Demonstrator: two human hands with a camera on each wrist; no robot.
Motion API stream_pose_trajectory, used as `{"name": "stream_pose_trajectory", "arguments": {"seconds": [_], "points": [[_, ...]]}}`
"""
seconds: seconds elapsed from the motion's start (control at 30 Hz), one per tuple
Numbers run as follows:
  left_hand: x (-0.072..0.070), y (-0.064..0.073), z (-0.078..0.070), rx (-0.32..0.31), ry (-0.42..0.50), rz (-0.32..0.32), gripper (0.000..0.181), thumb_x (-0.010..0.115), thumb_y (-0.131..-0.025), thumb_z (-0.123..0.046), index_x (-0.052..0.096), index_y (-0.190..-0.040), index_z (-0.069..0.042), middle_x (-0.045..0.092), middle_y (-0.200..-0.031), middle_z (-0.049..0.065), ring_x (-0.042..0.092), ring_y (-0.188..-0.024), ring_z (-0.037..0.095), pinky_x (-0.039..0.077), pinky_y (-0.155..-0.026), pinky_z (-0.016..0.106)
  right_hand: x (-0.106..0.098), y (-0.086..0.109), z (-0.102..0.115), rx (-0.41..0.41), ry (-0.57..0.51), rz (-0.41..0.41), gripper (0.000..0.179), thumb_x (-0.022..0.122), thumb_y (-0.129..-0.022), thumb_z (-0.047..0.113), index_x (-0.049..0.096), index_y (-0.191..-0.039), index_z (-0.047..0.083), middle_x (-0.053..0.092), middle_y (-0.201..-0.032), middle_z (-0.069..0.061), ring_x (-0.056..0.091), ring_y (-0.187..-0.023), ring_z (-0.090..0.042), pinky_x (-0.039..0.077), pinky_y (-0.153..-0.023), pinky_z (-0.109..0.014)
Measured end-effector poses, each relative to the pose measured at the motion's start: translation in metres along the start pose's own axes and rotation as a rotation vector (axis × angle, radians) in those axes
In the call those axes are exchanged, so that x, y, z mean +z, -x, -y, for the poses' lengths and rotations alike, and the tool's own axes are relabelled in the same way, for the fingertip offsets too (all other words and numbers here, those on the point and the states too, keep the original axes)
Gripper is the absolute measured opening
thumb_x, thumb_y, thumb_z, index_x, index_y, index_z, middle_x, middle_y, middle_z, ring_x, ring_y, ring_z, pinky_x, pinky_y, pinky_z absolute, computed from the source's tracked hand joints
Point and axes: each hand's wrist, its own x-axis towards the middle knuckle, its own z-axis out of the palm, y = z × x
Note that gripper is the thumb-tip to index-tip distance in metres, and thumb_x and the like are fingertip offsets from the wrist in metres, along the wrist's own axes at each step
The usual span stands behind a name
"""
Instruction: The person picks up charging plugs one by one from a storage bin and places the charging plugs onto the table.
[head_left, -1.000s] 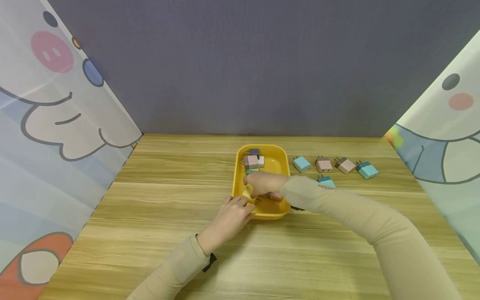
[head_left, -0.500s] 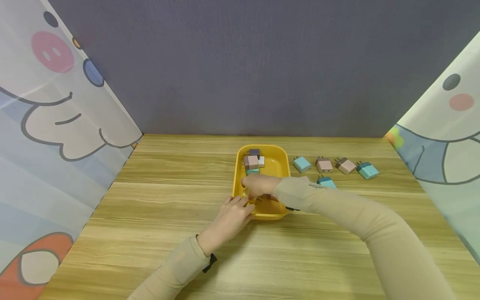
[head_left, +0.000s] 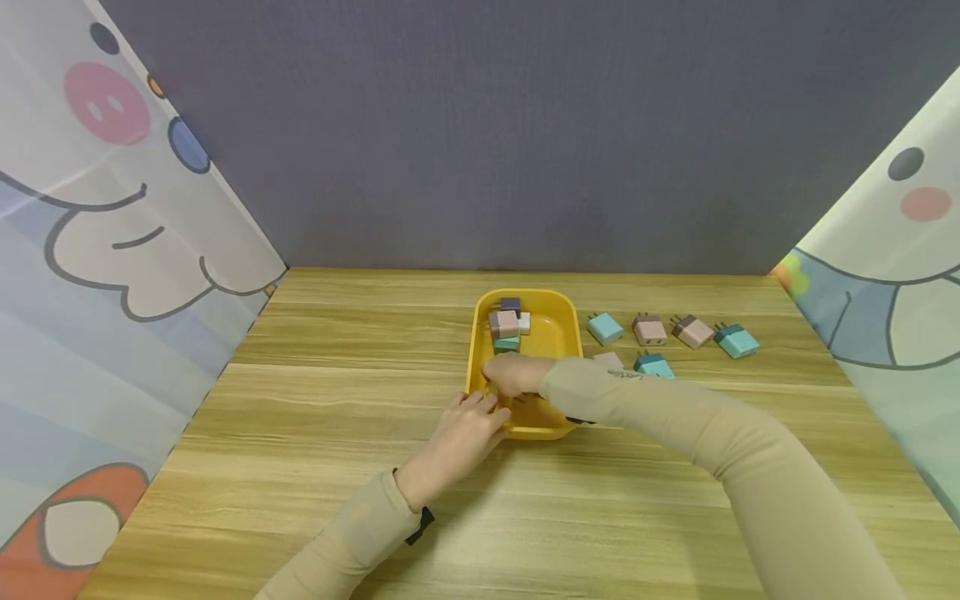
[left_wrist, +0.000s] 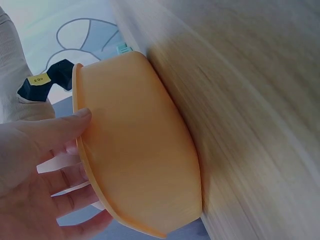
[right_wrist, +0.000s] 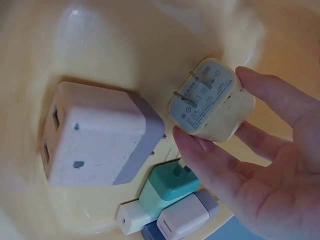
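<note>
A yellow plastic bin [head_left: 549,433] sits on the wooden table. My left hand [head_left: 463,433] holds its near left rim, thumb on the outer wall and fingers over the edge in the left wrist view. Inside the bin, my right hand [head_left: 516,373] pinches a pale yellow charger [right_wrist: 212,102] between thumb and fingers, prongs facing away from the palm. Beside it lies a large pinkish charger [right_wrist: 97,135]. Further along the bin are a teal charger [right_wrist: 167,185], a white one [right_wrist: 132,217], a small pink one [right_wrist: 182,217] and a dark blue one [right_wrist: 151,231].
Right of the bin, several chargers lie on the table: light blue [head_left: 604,328], pinkish brown [head_left: 649,329], pink [head_left: 692,331], teal [head_left: 737,341], another teal [head_left: 654,365] and a partly covered pink one [head_left: 608,360]. A grey panel [head_left: 525,142] stands behind.
My right hand has shifted slightly left and nearer within the bin, turning the yellow charger. More of the teal charger and the pink one beside the bin shows. The left hand stays put.
</note>
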Motion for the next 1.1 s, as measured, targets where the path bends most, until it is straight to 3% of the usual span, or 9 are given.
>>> {"name": "stream_pose_trajectory", "arguments": {"seconds": [0.4, 0.57, 0.87, 1.1], "points": [[-0.002, -0.001, -0.001, -0.008, 0.007, 0.013, 0.016, 0.072, -0.072, -0.025, 0.062, -0.08, -0.015, 0.056, -0.077, -0.001, 0.05, -0.07, 0.014, 0.037, -0.064, 0.029, -0.002, 0.0, 0.0, -0.023, 0.004, 0.018, 0.012, 0.06, -0.079, -0.001, 0.057, -0.084, 0.009, 0.058, -0.086, -0.003, 0.044, -0.072, -0.016, 0.039, -0.069, -0.027], [-0.002, -0.001, -0.001, -0.005, 0.007, 0.012, 0.016, 0.072, -0.072, -0.025, 0.062, -0.08, -0.015, 0.057, -0.078, -0.001, 0.05, -0.069, 0.014, 0.037, -0.064, 0.029, -0.003, 0.002, -0.001, -0.011, -0.013, 0.029, 0.016, 0.063, -0.076, -0.002, 0.057, -0.086, 0.009, 0.057, -0.085, -0.003, 0.044, -0.072, -0.016, 0.04, -0.067, -0.026], [-0.002, 0.0, -0.001, -0.009, 0.018, 0.006, 0.015, 0.071, -0.073, -0.024, 0.063, -0.08, -0.014, 0.056, -0.077, -0.001, 0.05, -0.069, 0.014, 0.038, -0.064, 0.029, -0.007, 0.006, -0.002, 0.015, -0.057, 0.042, 0.023, 0.062, -0.079, 0.002, 0.057, -0.102, 0.006, 0.059, -0.101, -0.006, 0.05, -0.081, -0.016, 0.043, -0.076, -0.028], [-0.002, 0.0, -0.001, -0.007, 0.015, 0.005, 0.015, 0.072, -0.073, -0.025, 0.063, -0.08, -0.015, 0.056, -0.076, -0.001, 0.049, -0.068, 0.014, 0.038, -0.064, 0.029, -0.012, 0.011, -0.003, 0.025, -0.087, 0.046, 0.021, 0.062, -0.081, 0.004, 0.057, -0.102, 0.006, 0.059, -0.101, -0.006, 0.052, -0.084, -0.017, 0.044, -0.078, -0.029]]}}
